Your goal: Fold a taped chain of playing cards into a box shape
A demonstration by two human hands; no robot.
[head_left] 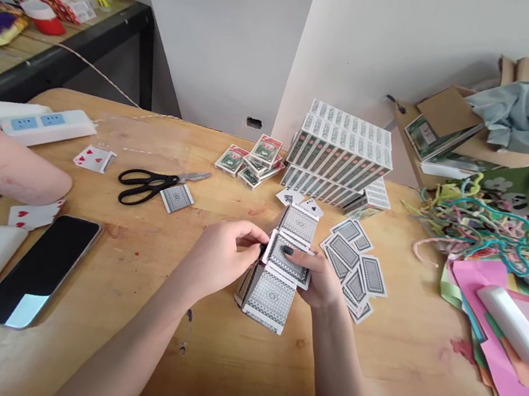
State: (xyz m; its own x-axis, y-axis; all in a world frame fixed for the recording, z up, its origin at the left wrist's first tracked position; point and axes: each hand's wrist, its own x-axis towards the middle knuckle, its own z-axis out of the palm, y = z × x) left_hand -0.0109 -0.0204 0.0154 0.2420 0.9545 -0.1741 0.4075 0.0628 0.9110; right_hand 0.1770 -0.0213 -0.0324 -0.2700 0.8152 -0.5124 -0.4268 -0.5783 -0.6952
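A long box-like piece built from patterned playing cards (271, 297) stands on the table in front of me, its near end towards me. Across its middle lies a grey-backed playing card (280, 255) with white borders. My right hand (319, 278) grips this card from the right, thumb flat on its back. My left hand (229, 256) is closed in a pinch at the card's left edge; its fingertips are partly hidden. Two face-up cards (301, 202) lie at the far end of the piece. Loose face-down cards (352, 263) spread to the right of it.
Stacked card boxes (341, 150) stand at the back, with several red-and-green card packs (255, 159) beside them. Black-handled scissors (145, 183) and a phone (42, 269) lie on the left. Coloured paper (489, 337) and tangled yarn (498, 227) cover the right side.
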